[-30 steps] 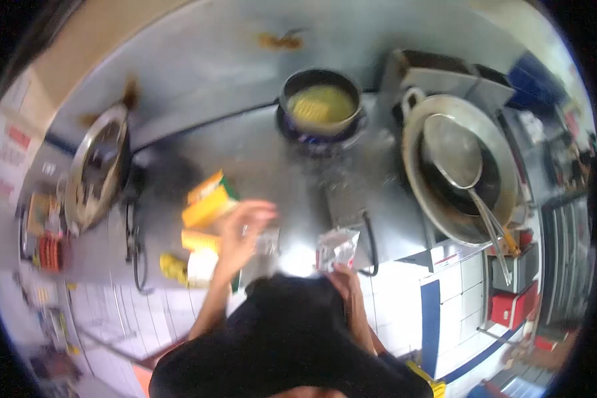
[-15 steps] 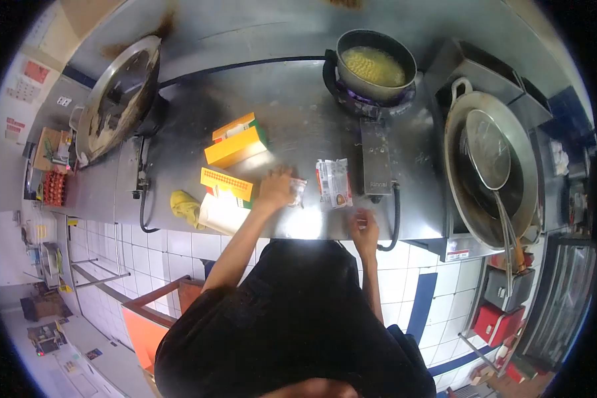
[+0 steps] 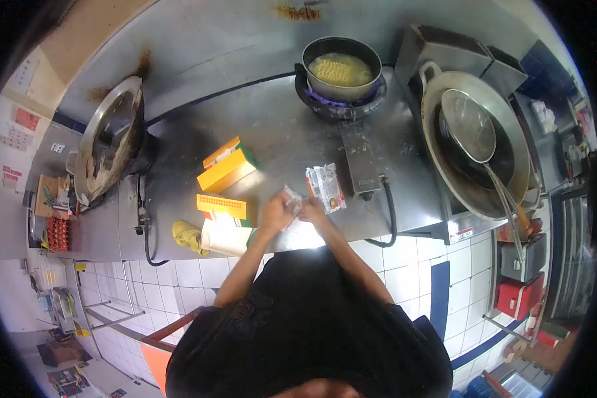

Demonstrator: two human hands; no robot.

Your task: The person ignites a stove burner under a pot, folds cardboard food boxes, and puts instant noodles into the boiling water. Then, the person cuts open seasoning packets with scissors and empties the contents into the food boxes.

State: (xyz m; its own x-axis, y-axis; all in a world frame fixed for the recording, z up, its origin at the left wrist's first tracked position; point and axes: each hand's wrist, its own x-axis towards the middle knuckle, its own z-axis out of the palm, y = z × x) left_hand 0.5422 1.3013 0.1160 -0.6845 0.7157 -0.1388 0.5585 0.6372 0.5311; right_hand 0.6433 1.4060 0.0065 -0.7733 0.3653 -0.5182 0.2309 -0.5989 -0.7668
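Observation:
Close to the counter's front edge, my left hand is closed on a small silvery seasoning sachet. My right hand meets it from the right, fingers pinched together at the sachet's side; its exact grip is hard to see. Just beyond my right hand lies a printed instant noodle packet, flat on the steel. Left of my hands are yellow-orange cartons, another carton with a patterned flap and a crumpled yellow cloth.
A pot with noodles in liquid sits over a blue flame at the back. The burner's control box and hose run toward me. To the right, a large wok holds a wire strainer. Another large pan stands far left.
My left hand has lifted the small sachet from the counter. My right hand has moved left from the counter edge to join it. The view has shifted slightly.

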